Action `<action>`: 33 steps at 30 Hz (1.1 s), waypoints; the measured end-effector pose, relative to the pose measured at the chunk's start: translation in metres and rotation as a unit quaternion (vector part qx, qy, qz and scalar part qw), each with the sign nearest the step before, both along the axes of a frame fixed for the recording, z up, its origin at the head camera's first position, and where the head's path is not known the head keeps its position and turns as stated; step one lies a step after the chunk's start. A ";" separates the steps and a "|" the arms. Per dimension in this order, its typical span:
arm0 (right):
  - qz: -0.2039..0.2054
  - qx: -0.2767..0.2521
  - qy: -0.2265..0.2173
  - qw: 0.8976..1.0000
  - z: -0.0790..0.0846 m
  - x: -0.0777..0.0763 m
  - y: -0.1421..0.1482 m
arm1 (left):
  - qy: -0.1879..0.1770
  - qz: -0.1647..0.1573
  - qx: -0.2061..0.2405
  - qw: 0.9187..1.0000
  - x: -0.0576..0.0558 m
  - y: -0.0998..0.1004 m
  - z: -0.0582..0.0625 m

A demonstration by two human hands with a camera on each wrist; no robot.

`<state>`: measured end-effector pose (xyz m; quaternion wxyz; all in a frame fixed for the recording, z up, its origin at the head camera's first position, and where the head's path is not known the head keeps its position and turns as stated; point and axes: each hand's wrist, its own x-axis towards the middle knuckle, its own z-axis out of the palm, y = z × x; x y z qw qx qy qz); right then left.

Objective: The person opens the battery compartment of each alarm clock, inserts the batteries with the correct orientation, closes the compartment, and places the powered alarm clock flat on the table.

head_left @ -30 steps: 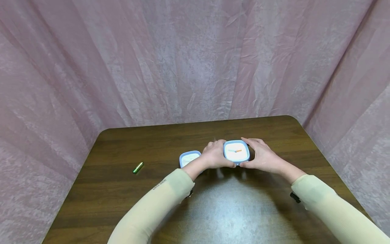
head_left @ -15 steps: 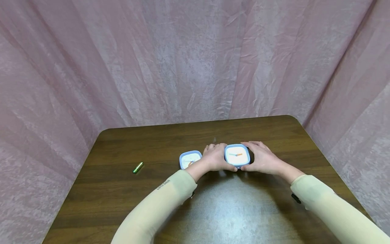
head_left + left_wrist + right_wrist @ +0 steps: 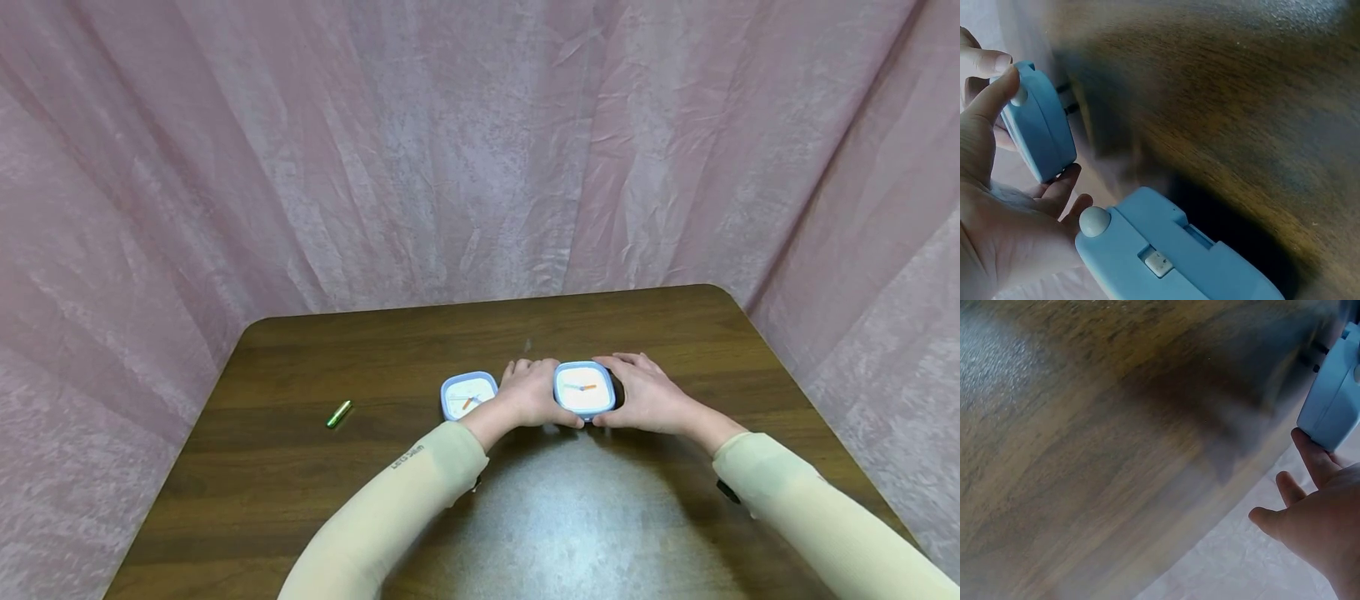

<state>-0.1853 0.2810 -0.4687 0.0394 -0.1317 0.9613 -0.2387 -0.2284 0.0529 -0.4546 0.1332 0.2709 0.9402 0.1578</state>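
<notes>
Both hands grip a light-blue alarm clock [image 3: 584, 389] from its two sides, its white face and orange hand turned up toward the head camera. My left hand [image 3: 531, 395] has its thumb at the lower corner and its fingers along the far left edge. On the opposite side, my right hand [image 3: 651, 395] pinches the casing between thumb and fingers. In the left wrist view, the held clock [image 3: 1041, 125] shows its side and a white knob. A fingertip supports the lower edge of the clock [image 3: 1332, 394] in the right wrist view, where other fingers spread away from it.
A second, matching blue clock [image 3: 467, 395] stands just left of my left wrist, partly covered by it in the head view. Farther left on the brown wooden table [image 3: 300, 492] lies a small green-and-gold battery [image 3: 339, 414]. Pink curtains [image 3: 480, 150] hang behind the table.
Both hands have brought the held clock a little nearer to me and slightly right. More of the second clock's face shows beside my left wrist. The battery has stayed put.
</notes>
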 end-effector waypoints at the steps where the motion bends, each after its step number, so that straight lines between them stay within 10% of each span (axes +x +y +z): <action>1: 0.001 -0.001 0.002 1.000 -0.001 0.000 0.000 | 0.000 0.000 0.001 1.000 0.000 0.000 -0.001; 33: -0.002 -0.011 -0.029 1.000 -0.009 0.000 0.000 | -0.020 0.012 0.004 1.000 0.000 0.002 -0.014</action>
